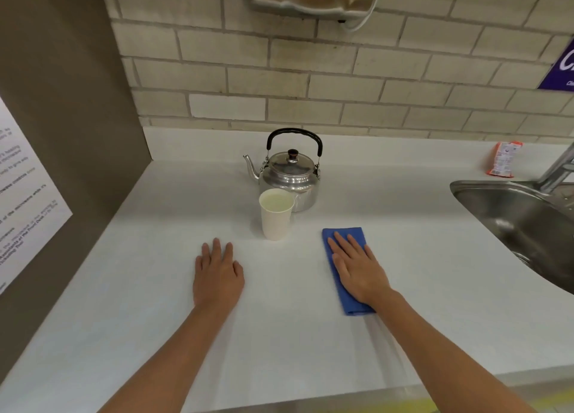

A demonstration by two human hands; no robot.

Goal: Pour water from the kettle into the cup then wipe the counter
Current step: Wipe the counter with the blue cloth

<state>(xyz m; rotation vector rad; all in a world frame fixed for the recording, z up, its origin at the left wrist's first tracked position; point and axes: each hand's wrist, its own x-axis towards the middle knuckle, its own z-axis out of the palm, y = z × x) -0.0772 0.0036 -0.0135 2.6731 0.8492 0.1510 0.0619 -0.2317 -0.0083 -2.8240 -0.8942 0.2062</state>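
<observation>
A shiny steel kettle (pixel 289 176) with a black handle and its lid on stands upright at the back of the white counter (pixel 155 288), spout pointing left. Just in front of it stands a white paper cup (pixel 276 215) with water inside. A folded blue cloth (pixel 343 241) lies to the right of the cup. My right hand (pixel 357 268) rests flat on top of the cloth, fingers spread. My left hand (pixel 217 276) lies palm down on the bare counter, left of and nearer than the cup, holding nothing.
A steel sink (pixel 515 220) with a tap (pixel 557 168) is set into the counter at the right. An orange packet (pixel 503 159) leans at the back wall. A brown side panel with a printed notice (pixel 21 195) closes off the left. Brick tiles back the counter.
</observation>
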